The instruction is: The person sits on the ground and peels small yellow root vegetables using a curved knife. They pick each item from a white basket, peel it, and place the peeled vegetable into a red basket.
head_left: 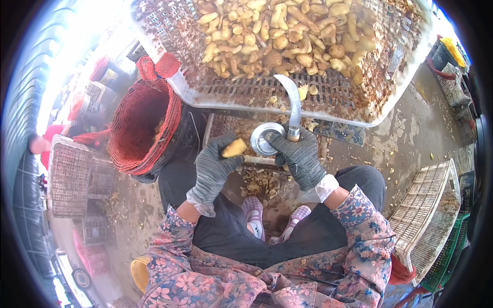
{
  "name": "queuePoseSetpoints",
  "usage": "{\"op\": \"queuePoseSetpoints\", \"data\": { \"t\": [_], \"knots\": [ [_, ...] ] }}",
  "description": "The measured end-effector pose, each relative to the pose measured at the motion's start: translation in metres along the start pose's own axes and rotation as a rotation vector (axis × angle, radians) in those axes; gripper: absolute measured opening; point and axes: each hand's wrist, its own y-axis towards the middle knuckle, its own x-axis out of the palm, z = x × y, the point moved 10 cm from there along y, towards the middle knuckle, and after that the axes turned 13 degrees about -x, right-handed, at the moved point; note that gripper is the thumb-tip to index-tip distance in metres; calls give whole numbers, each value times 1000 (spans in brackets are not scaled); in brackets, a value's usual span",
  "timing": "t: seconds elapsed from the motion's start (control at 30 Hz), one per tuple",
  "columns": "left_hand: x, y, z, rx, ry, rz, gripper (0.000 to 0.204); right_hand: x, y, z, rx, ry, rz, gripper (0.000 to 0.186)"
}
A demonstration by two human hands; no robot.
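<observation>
My gloved left hand (213,167) pinches a yellow root piece (234,149), like ginger, between thumb and fingers. My gloved right hand (304,163) is closed round a short-handled curved knife (294,102), its blade pointing up and away from me. The same hand also has a round silvery metal disc (258,147) with a raised rim, my thumb lying over it. The disc is close beside the root piece, apart from it. Beyond both hands, a large plastic crate tray (241,92) carries a heap of similar yellow roots (287,38), with brown peel scraps around them.
A red mesh bag (138,128) lines a dark bucket at my left. Crates stand at left (69,174) and right (426,205). Peelings (262,182) litter the wet floor between my feet.
</observation>
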Motion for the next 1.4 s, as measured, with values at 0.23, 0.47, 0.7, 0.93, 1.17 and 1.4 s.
{"op": "queuePoseSetpoints", "data": {
  "t": [0.23,0.47,0.7,0.93,1.17,1.4],
  "knots": [
    [6,-9,13,148,173,64,42,5,17,0,51,-101,-52,26],
    [4,-6,7,150,374,128,40,22,12,3,62,2,-63,23],
    [6,3,-9,-79,71,-84,42,-1,28,4,33,-8,21,27],
    [21,7,-31,-301,-438,-313,58,3,14,31,101,-49,3,29],
    [23,12,-61,-454,-759,-381,41,17,16,-10,-313,-1135,-220,29],
    [59,-7,-100,-667,-899,-509,32,47,-1,-9,-570,-1274,-407,22]
  ]
}}
